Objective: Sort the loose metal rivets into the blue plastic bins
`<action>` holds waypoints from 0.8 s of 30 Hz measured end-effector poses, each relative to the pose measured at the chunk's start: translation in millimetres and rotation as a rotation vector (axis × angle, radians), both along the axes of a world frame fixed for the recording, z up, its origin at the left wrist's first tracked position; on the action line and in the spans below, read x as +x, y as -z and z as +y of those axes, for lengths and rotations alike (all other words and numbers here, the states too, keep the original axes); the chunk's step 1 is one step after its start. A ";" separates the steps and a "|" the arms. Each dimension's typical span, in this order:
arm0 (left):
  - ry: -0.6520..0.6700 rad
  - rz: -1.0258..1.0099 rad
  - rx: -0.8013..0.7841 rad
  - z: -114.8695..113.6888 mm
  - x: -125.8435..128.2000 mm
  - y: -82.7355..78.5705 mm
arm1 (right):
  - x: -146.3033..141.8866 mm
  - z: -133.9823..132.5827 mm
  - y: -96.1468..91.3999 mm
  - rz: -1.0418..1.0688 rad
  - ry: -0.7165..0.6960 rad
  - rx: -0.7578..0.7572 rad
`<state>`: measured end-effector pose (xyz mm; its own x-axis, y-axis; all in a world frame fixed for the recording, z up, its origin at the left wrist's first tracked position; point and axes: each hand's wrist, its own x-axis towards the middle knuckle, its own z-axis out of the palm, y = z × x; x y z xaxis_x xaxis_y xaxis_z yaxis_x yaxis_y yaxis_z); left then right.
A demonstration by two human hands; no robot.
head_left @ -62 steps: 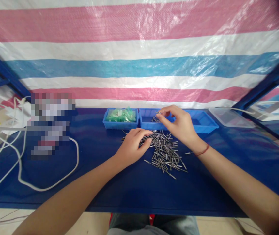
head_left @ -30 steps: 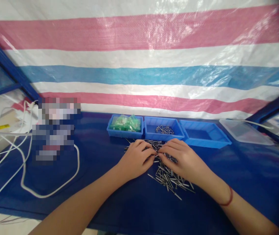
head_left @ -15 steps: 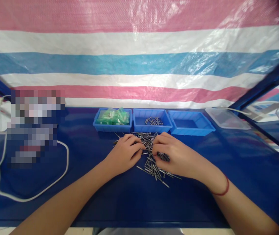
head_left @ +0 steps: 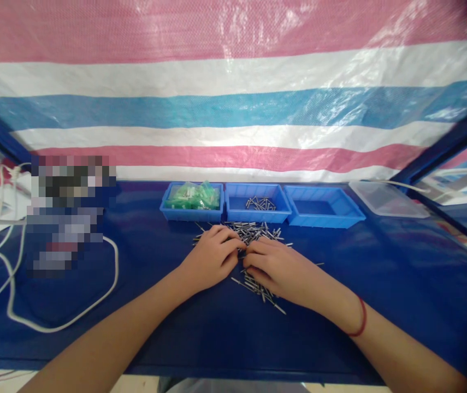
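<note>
Pins of grey metal [head_left: 253, 231] lie in a loose heap on the blue table [head_left: 200, 338], in front of three blue trays that stand in a row. The left hand [head_left: 216, 256] rests at the left side of this heap, with the palm down and the fingers bent in a loose curve; its thumb is a little apart from the fingers, and the fingertips are directed to the right. The right hand [head_left: 278, 267] lies over the middle of the heap, also palm down, with fingers half curled and their tips very near to those of the left hand. Whether either hand has hold of a pin, one cannot tell, because the fingers hide this place. Some pins come out below the right hand toward the near edge, and one shows just behind its back, on the right. The middle tray [head_left: 258, 216] contains a small group of similar pins. In the left tray [head_left: 192, 215] there are green plastic bags [head_left: 205, 196], and the right tray [head_left: 327, 220] stands close beside the middle one. Farther to the right lies a clear plastic lid [head_left: 389, 199]. A red string [head_left: 363, 319] goes around the right wrist. On the left, a white cable [head_left: 116, 267] makes a wide loop.
</note>
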<state>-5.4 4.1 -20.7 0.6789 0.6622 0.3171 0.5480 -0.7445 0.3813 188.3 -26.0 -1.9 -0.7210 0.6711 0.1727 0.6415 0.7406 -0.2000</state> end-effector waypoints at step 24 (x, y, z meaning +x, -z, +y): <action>-0.168 -0.451 -0.119 -9.4 12.5 -1.6 | -7.2 8.4 8.0 0.867 0.223 -0.359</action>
<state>7.1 -5.2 -19.1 0.3721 0.8002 0.4703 0.4175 -0.5968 0.6852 181.1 -17.6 -9.9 -0.2888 0.8938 0.3432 0.2827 0.4221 -0.8613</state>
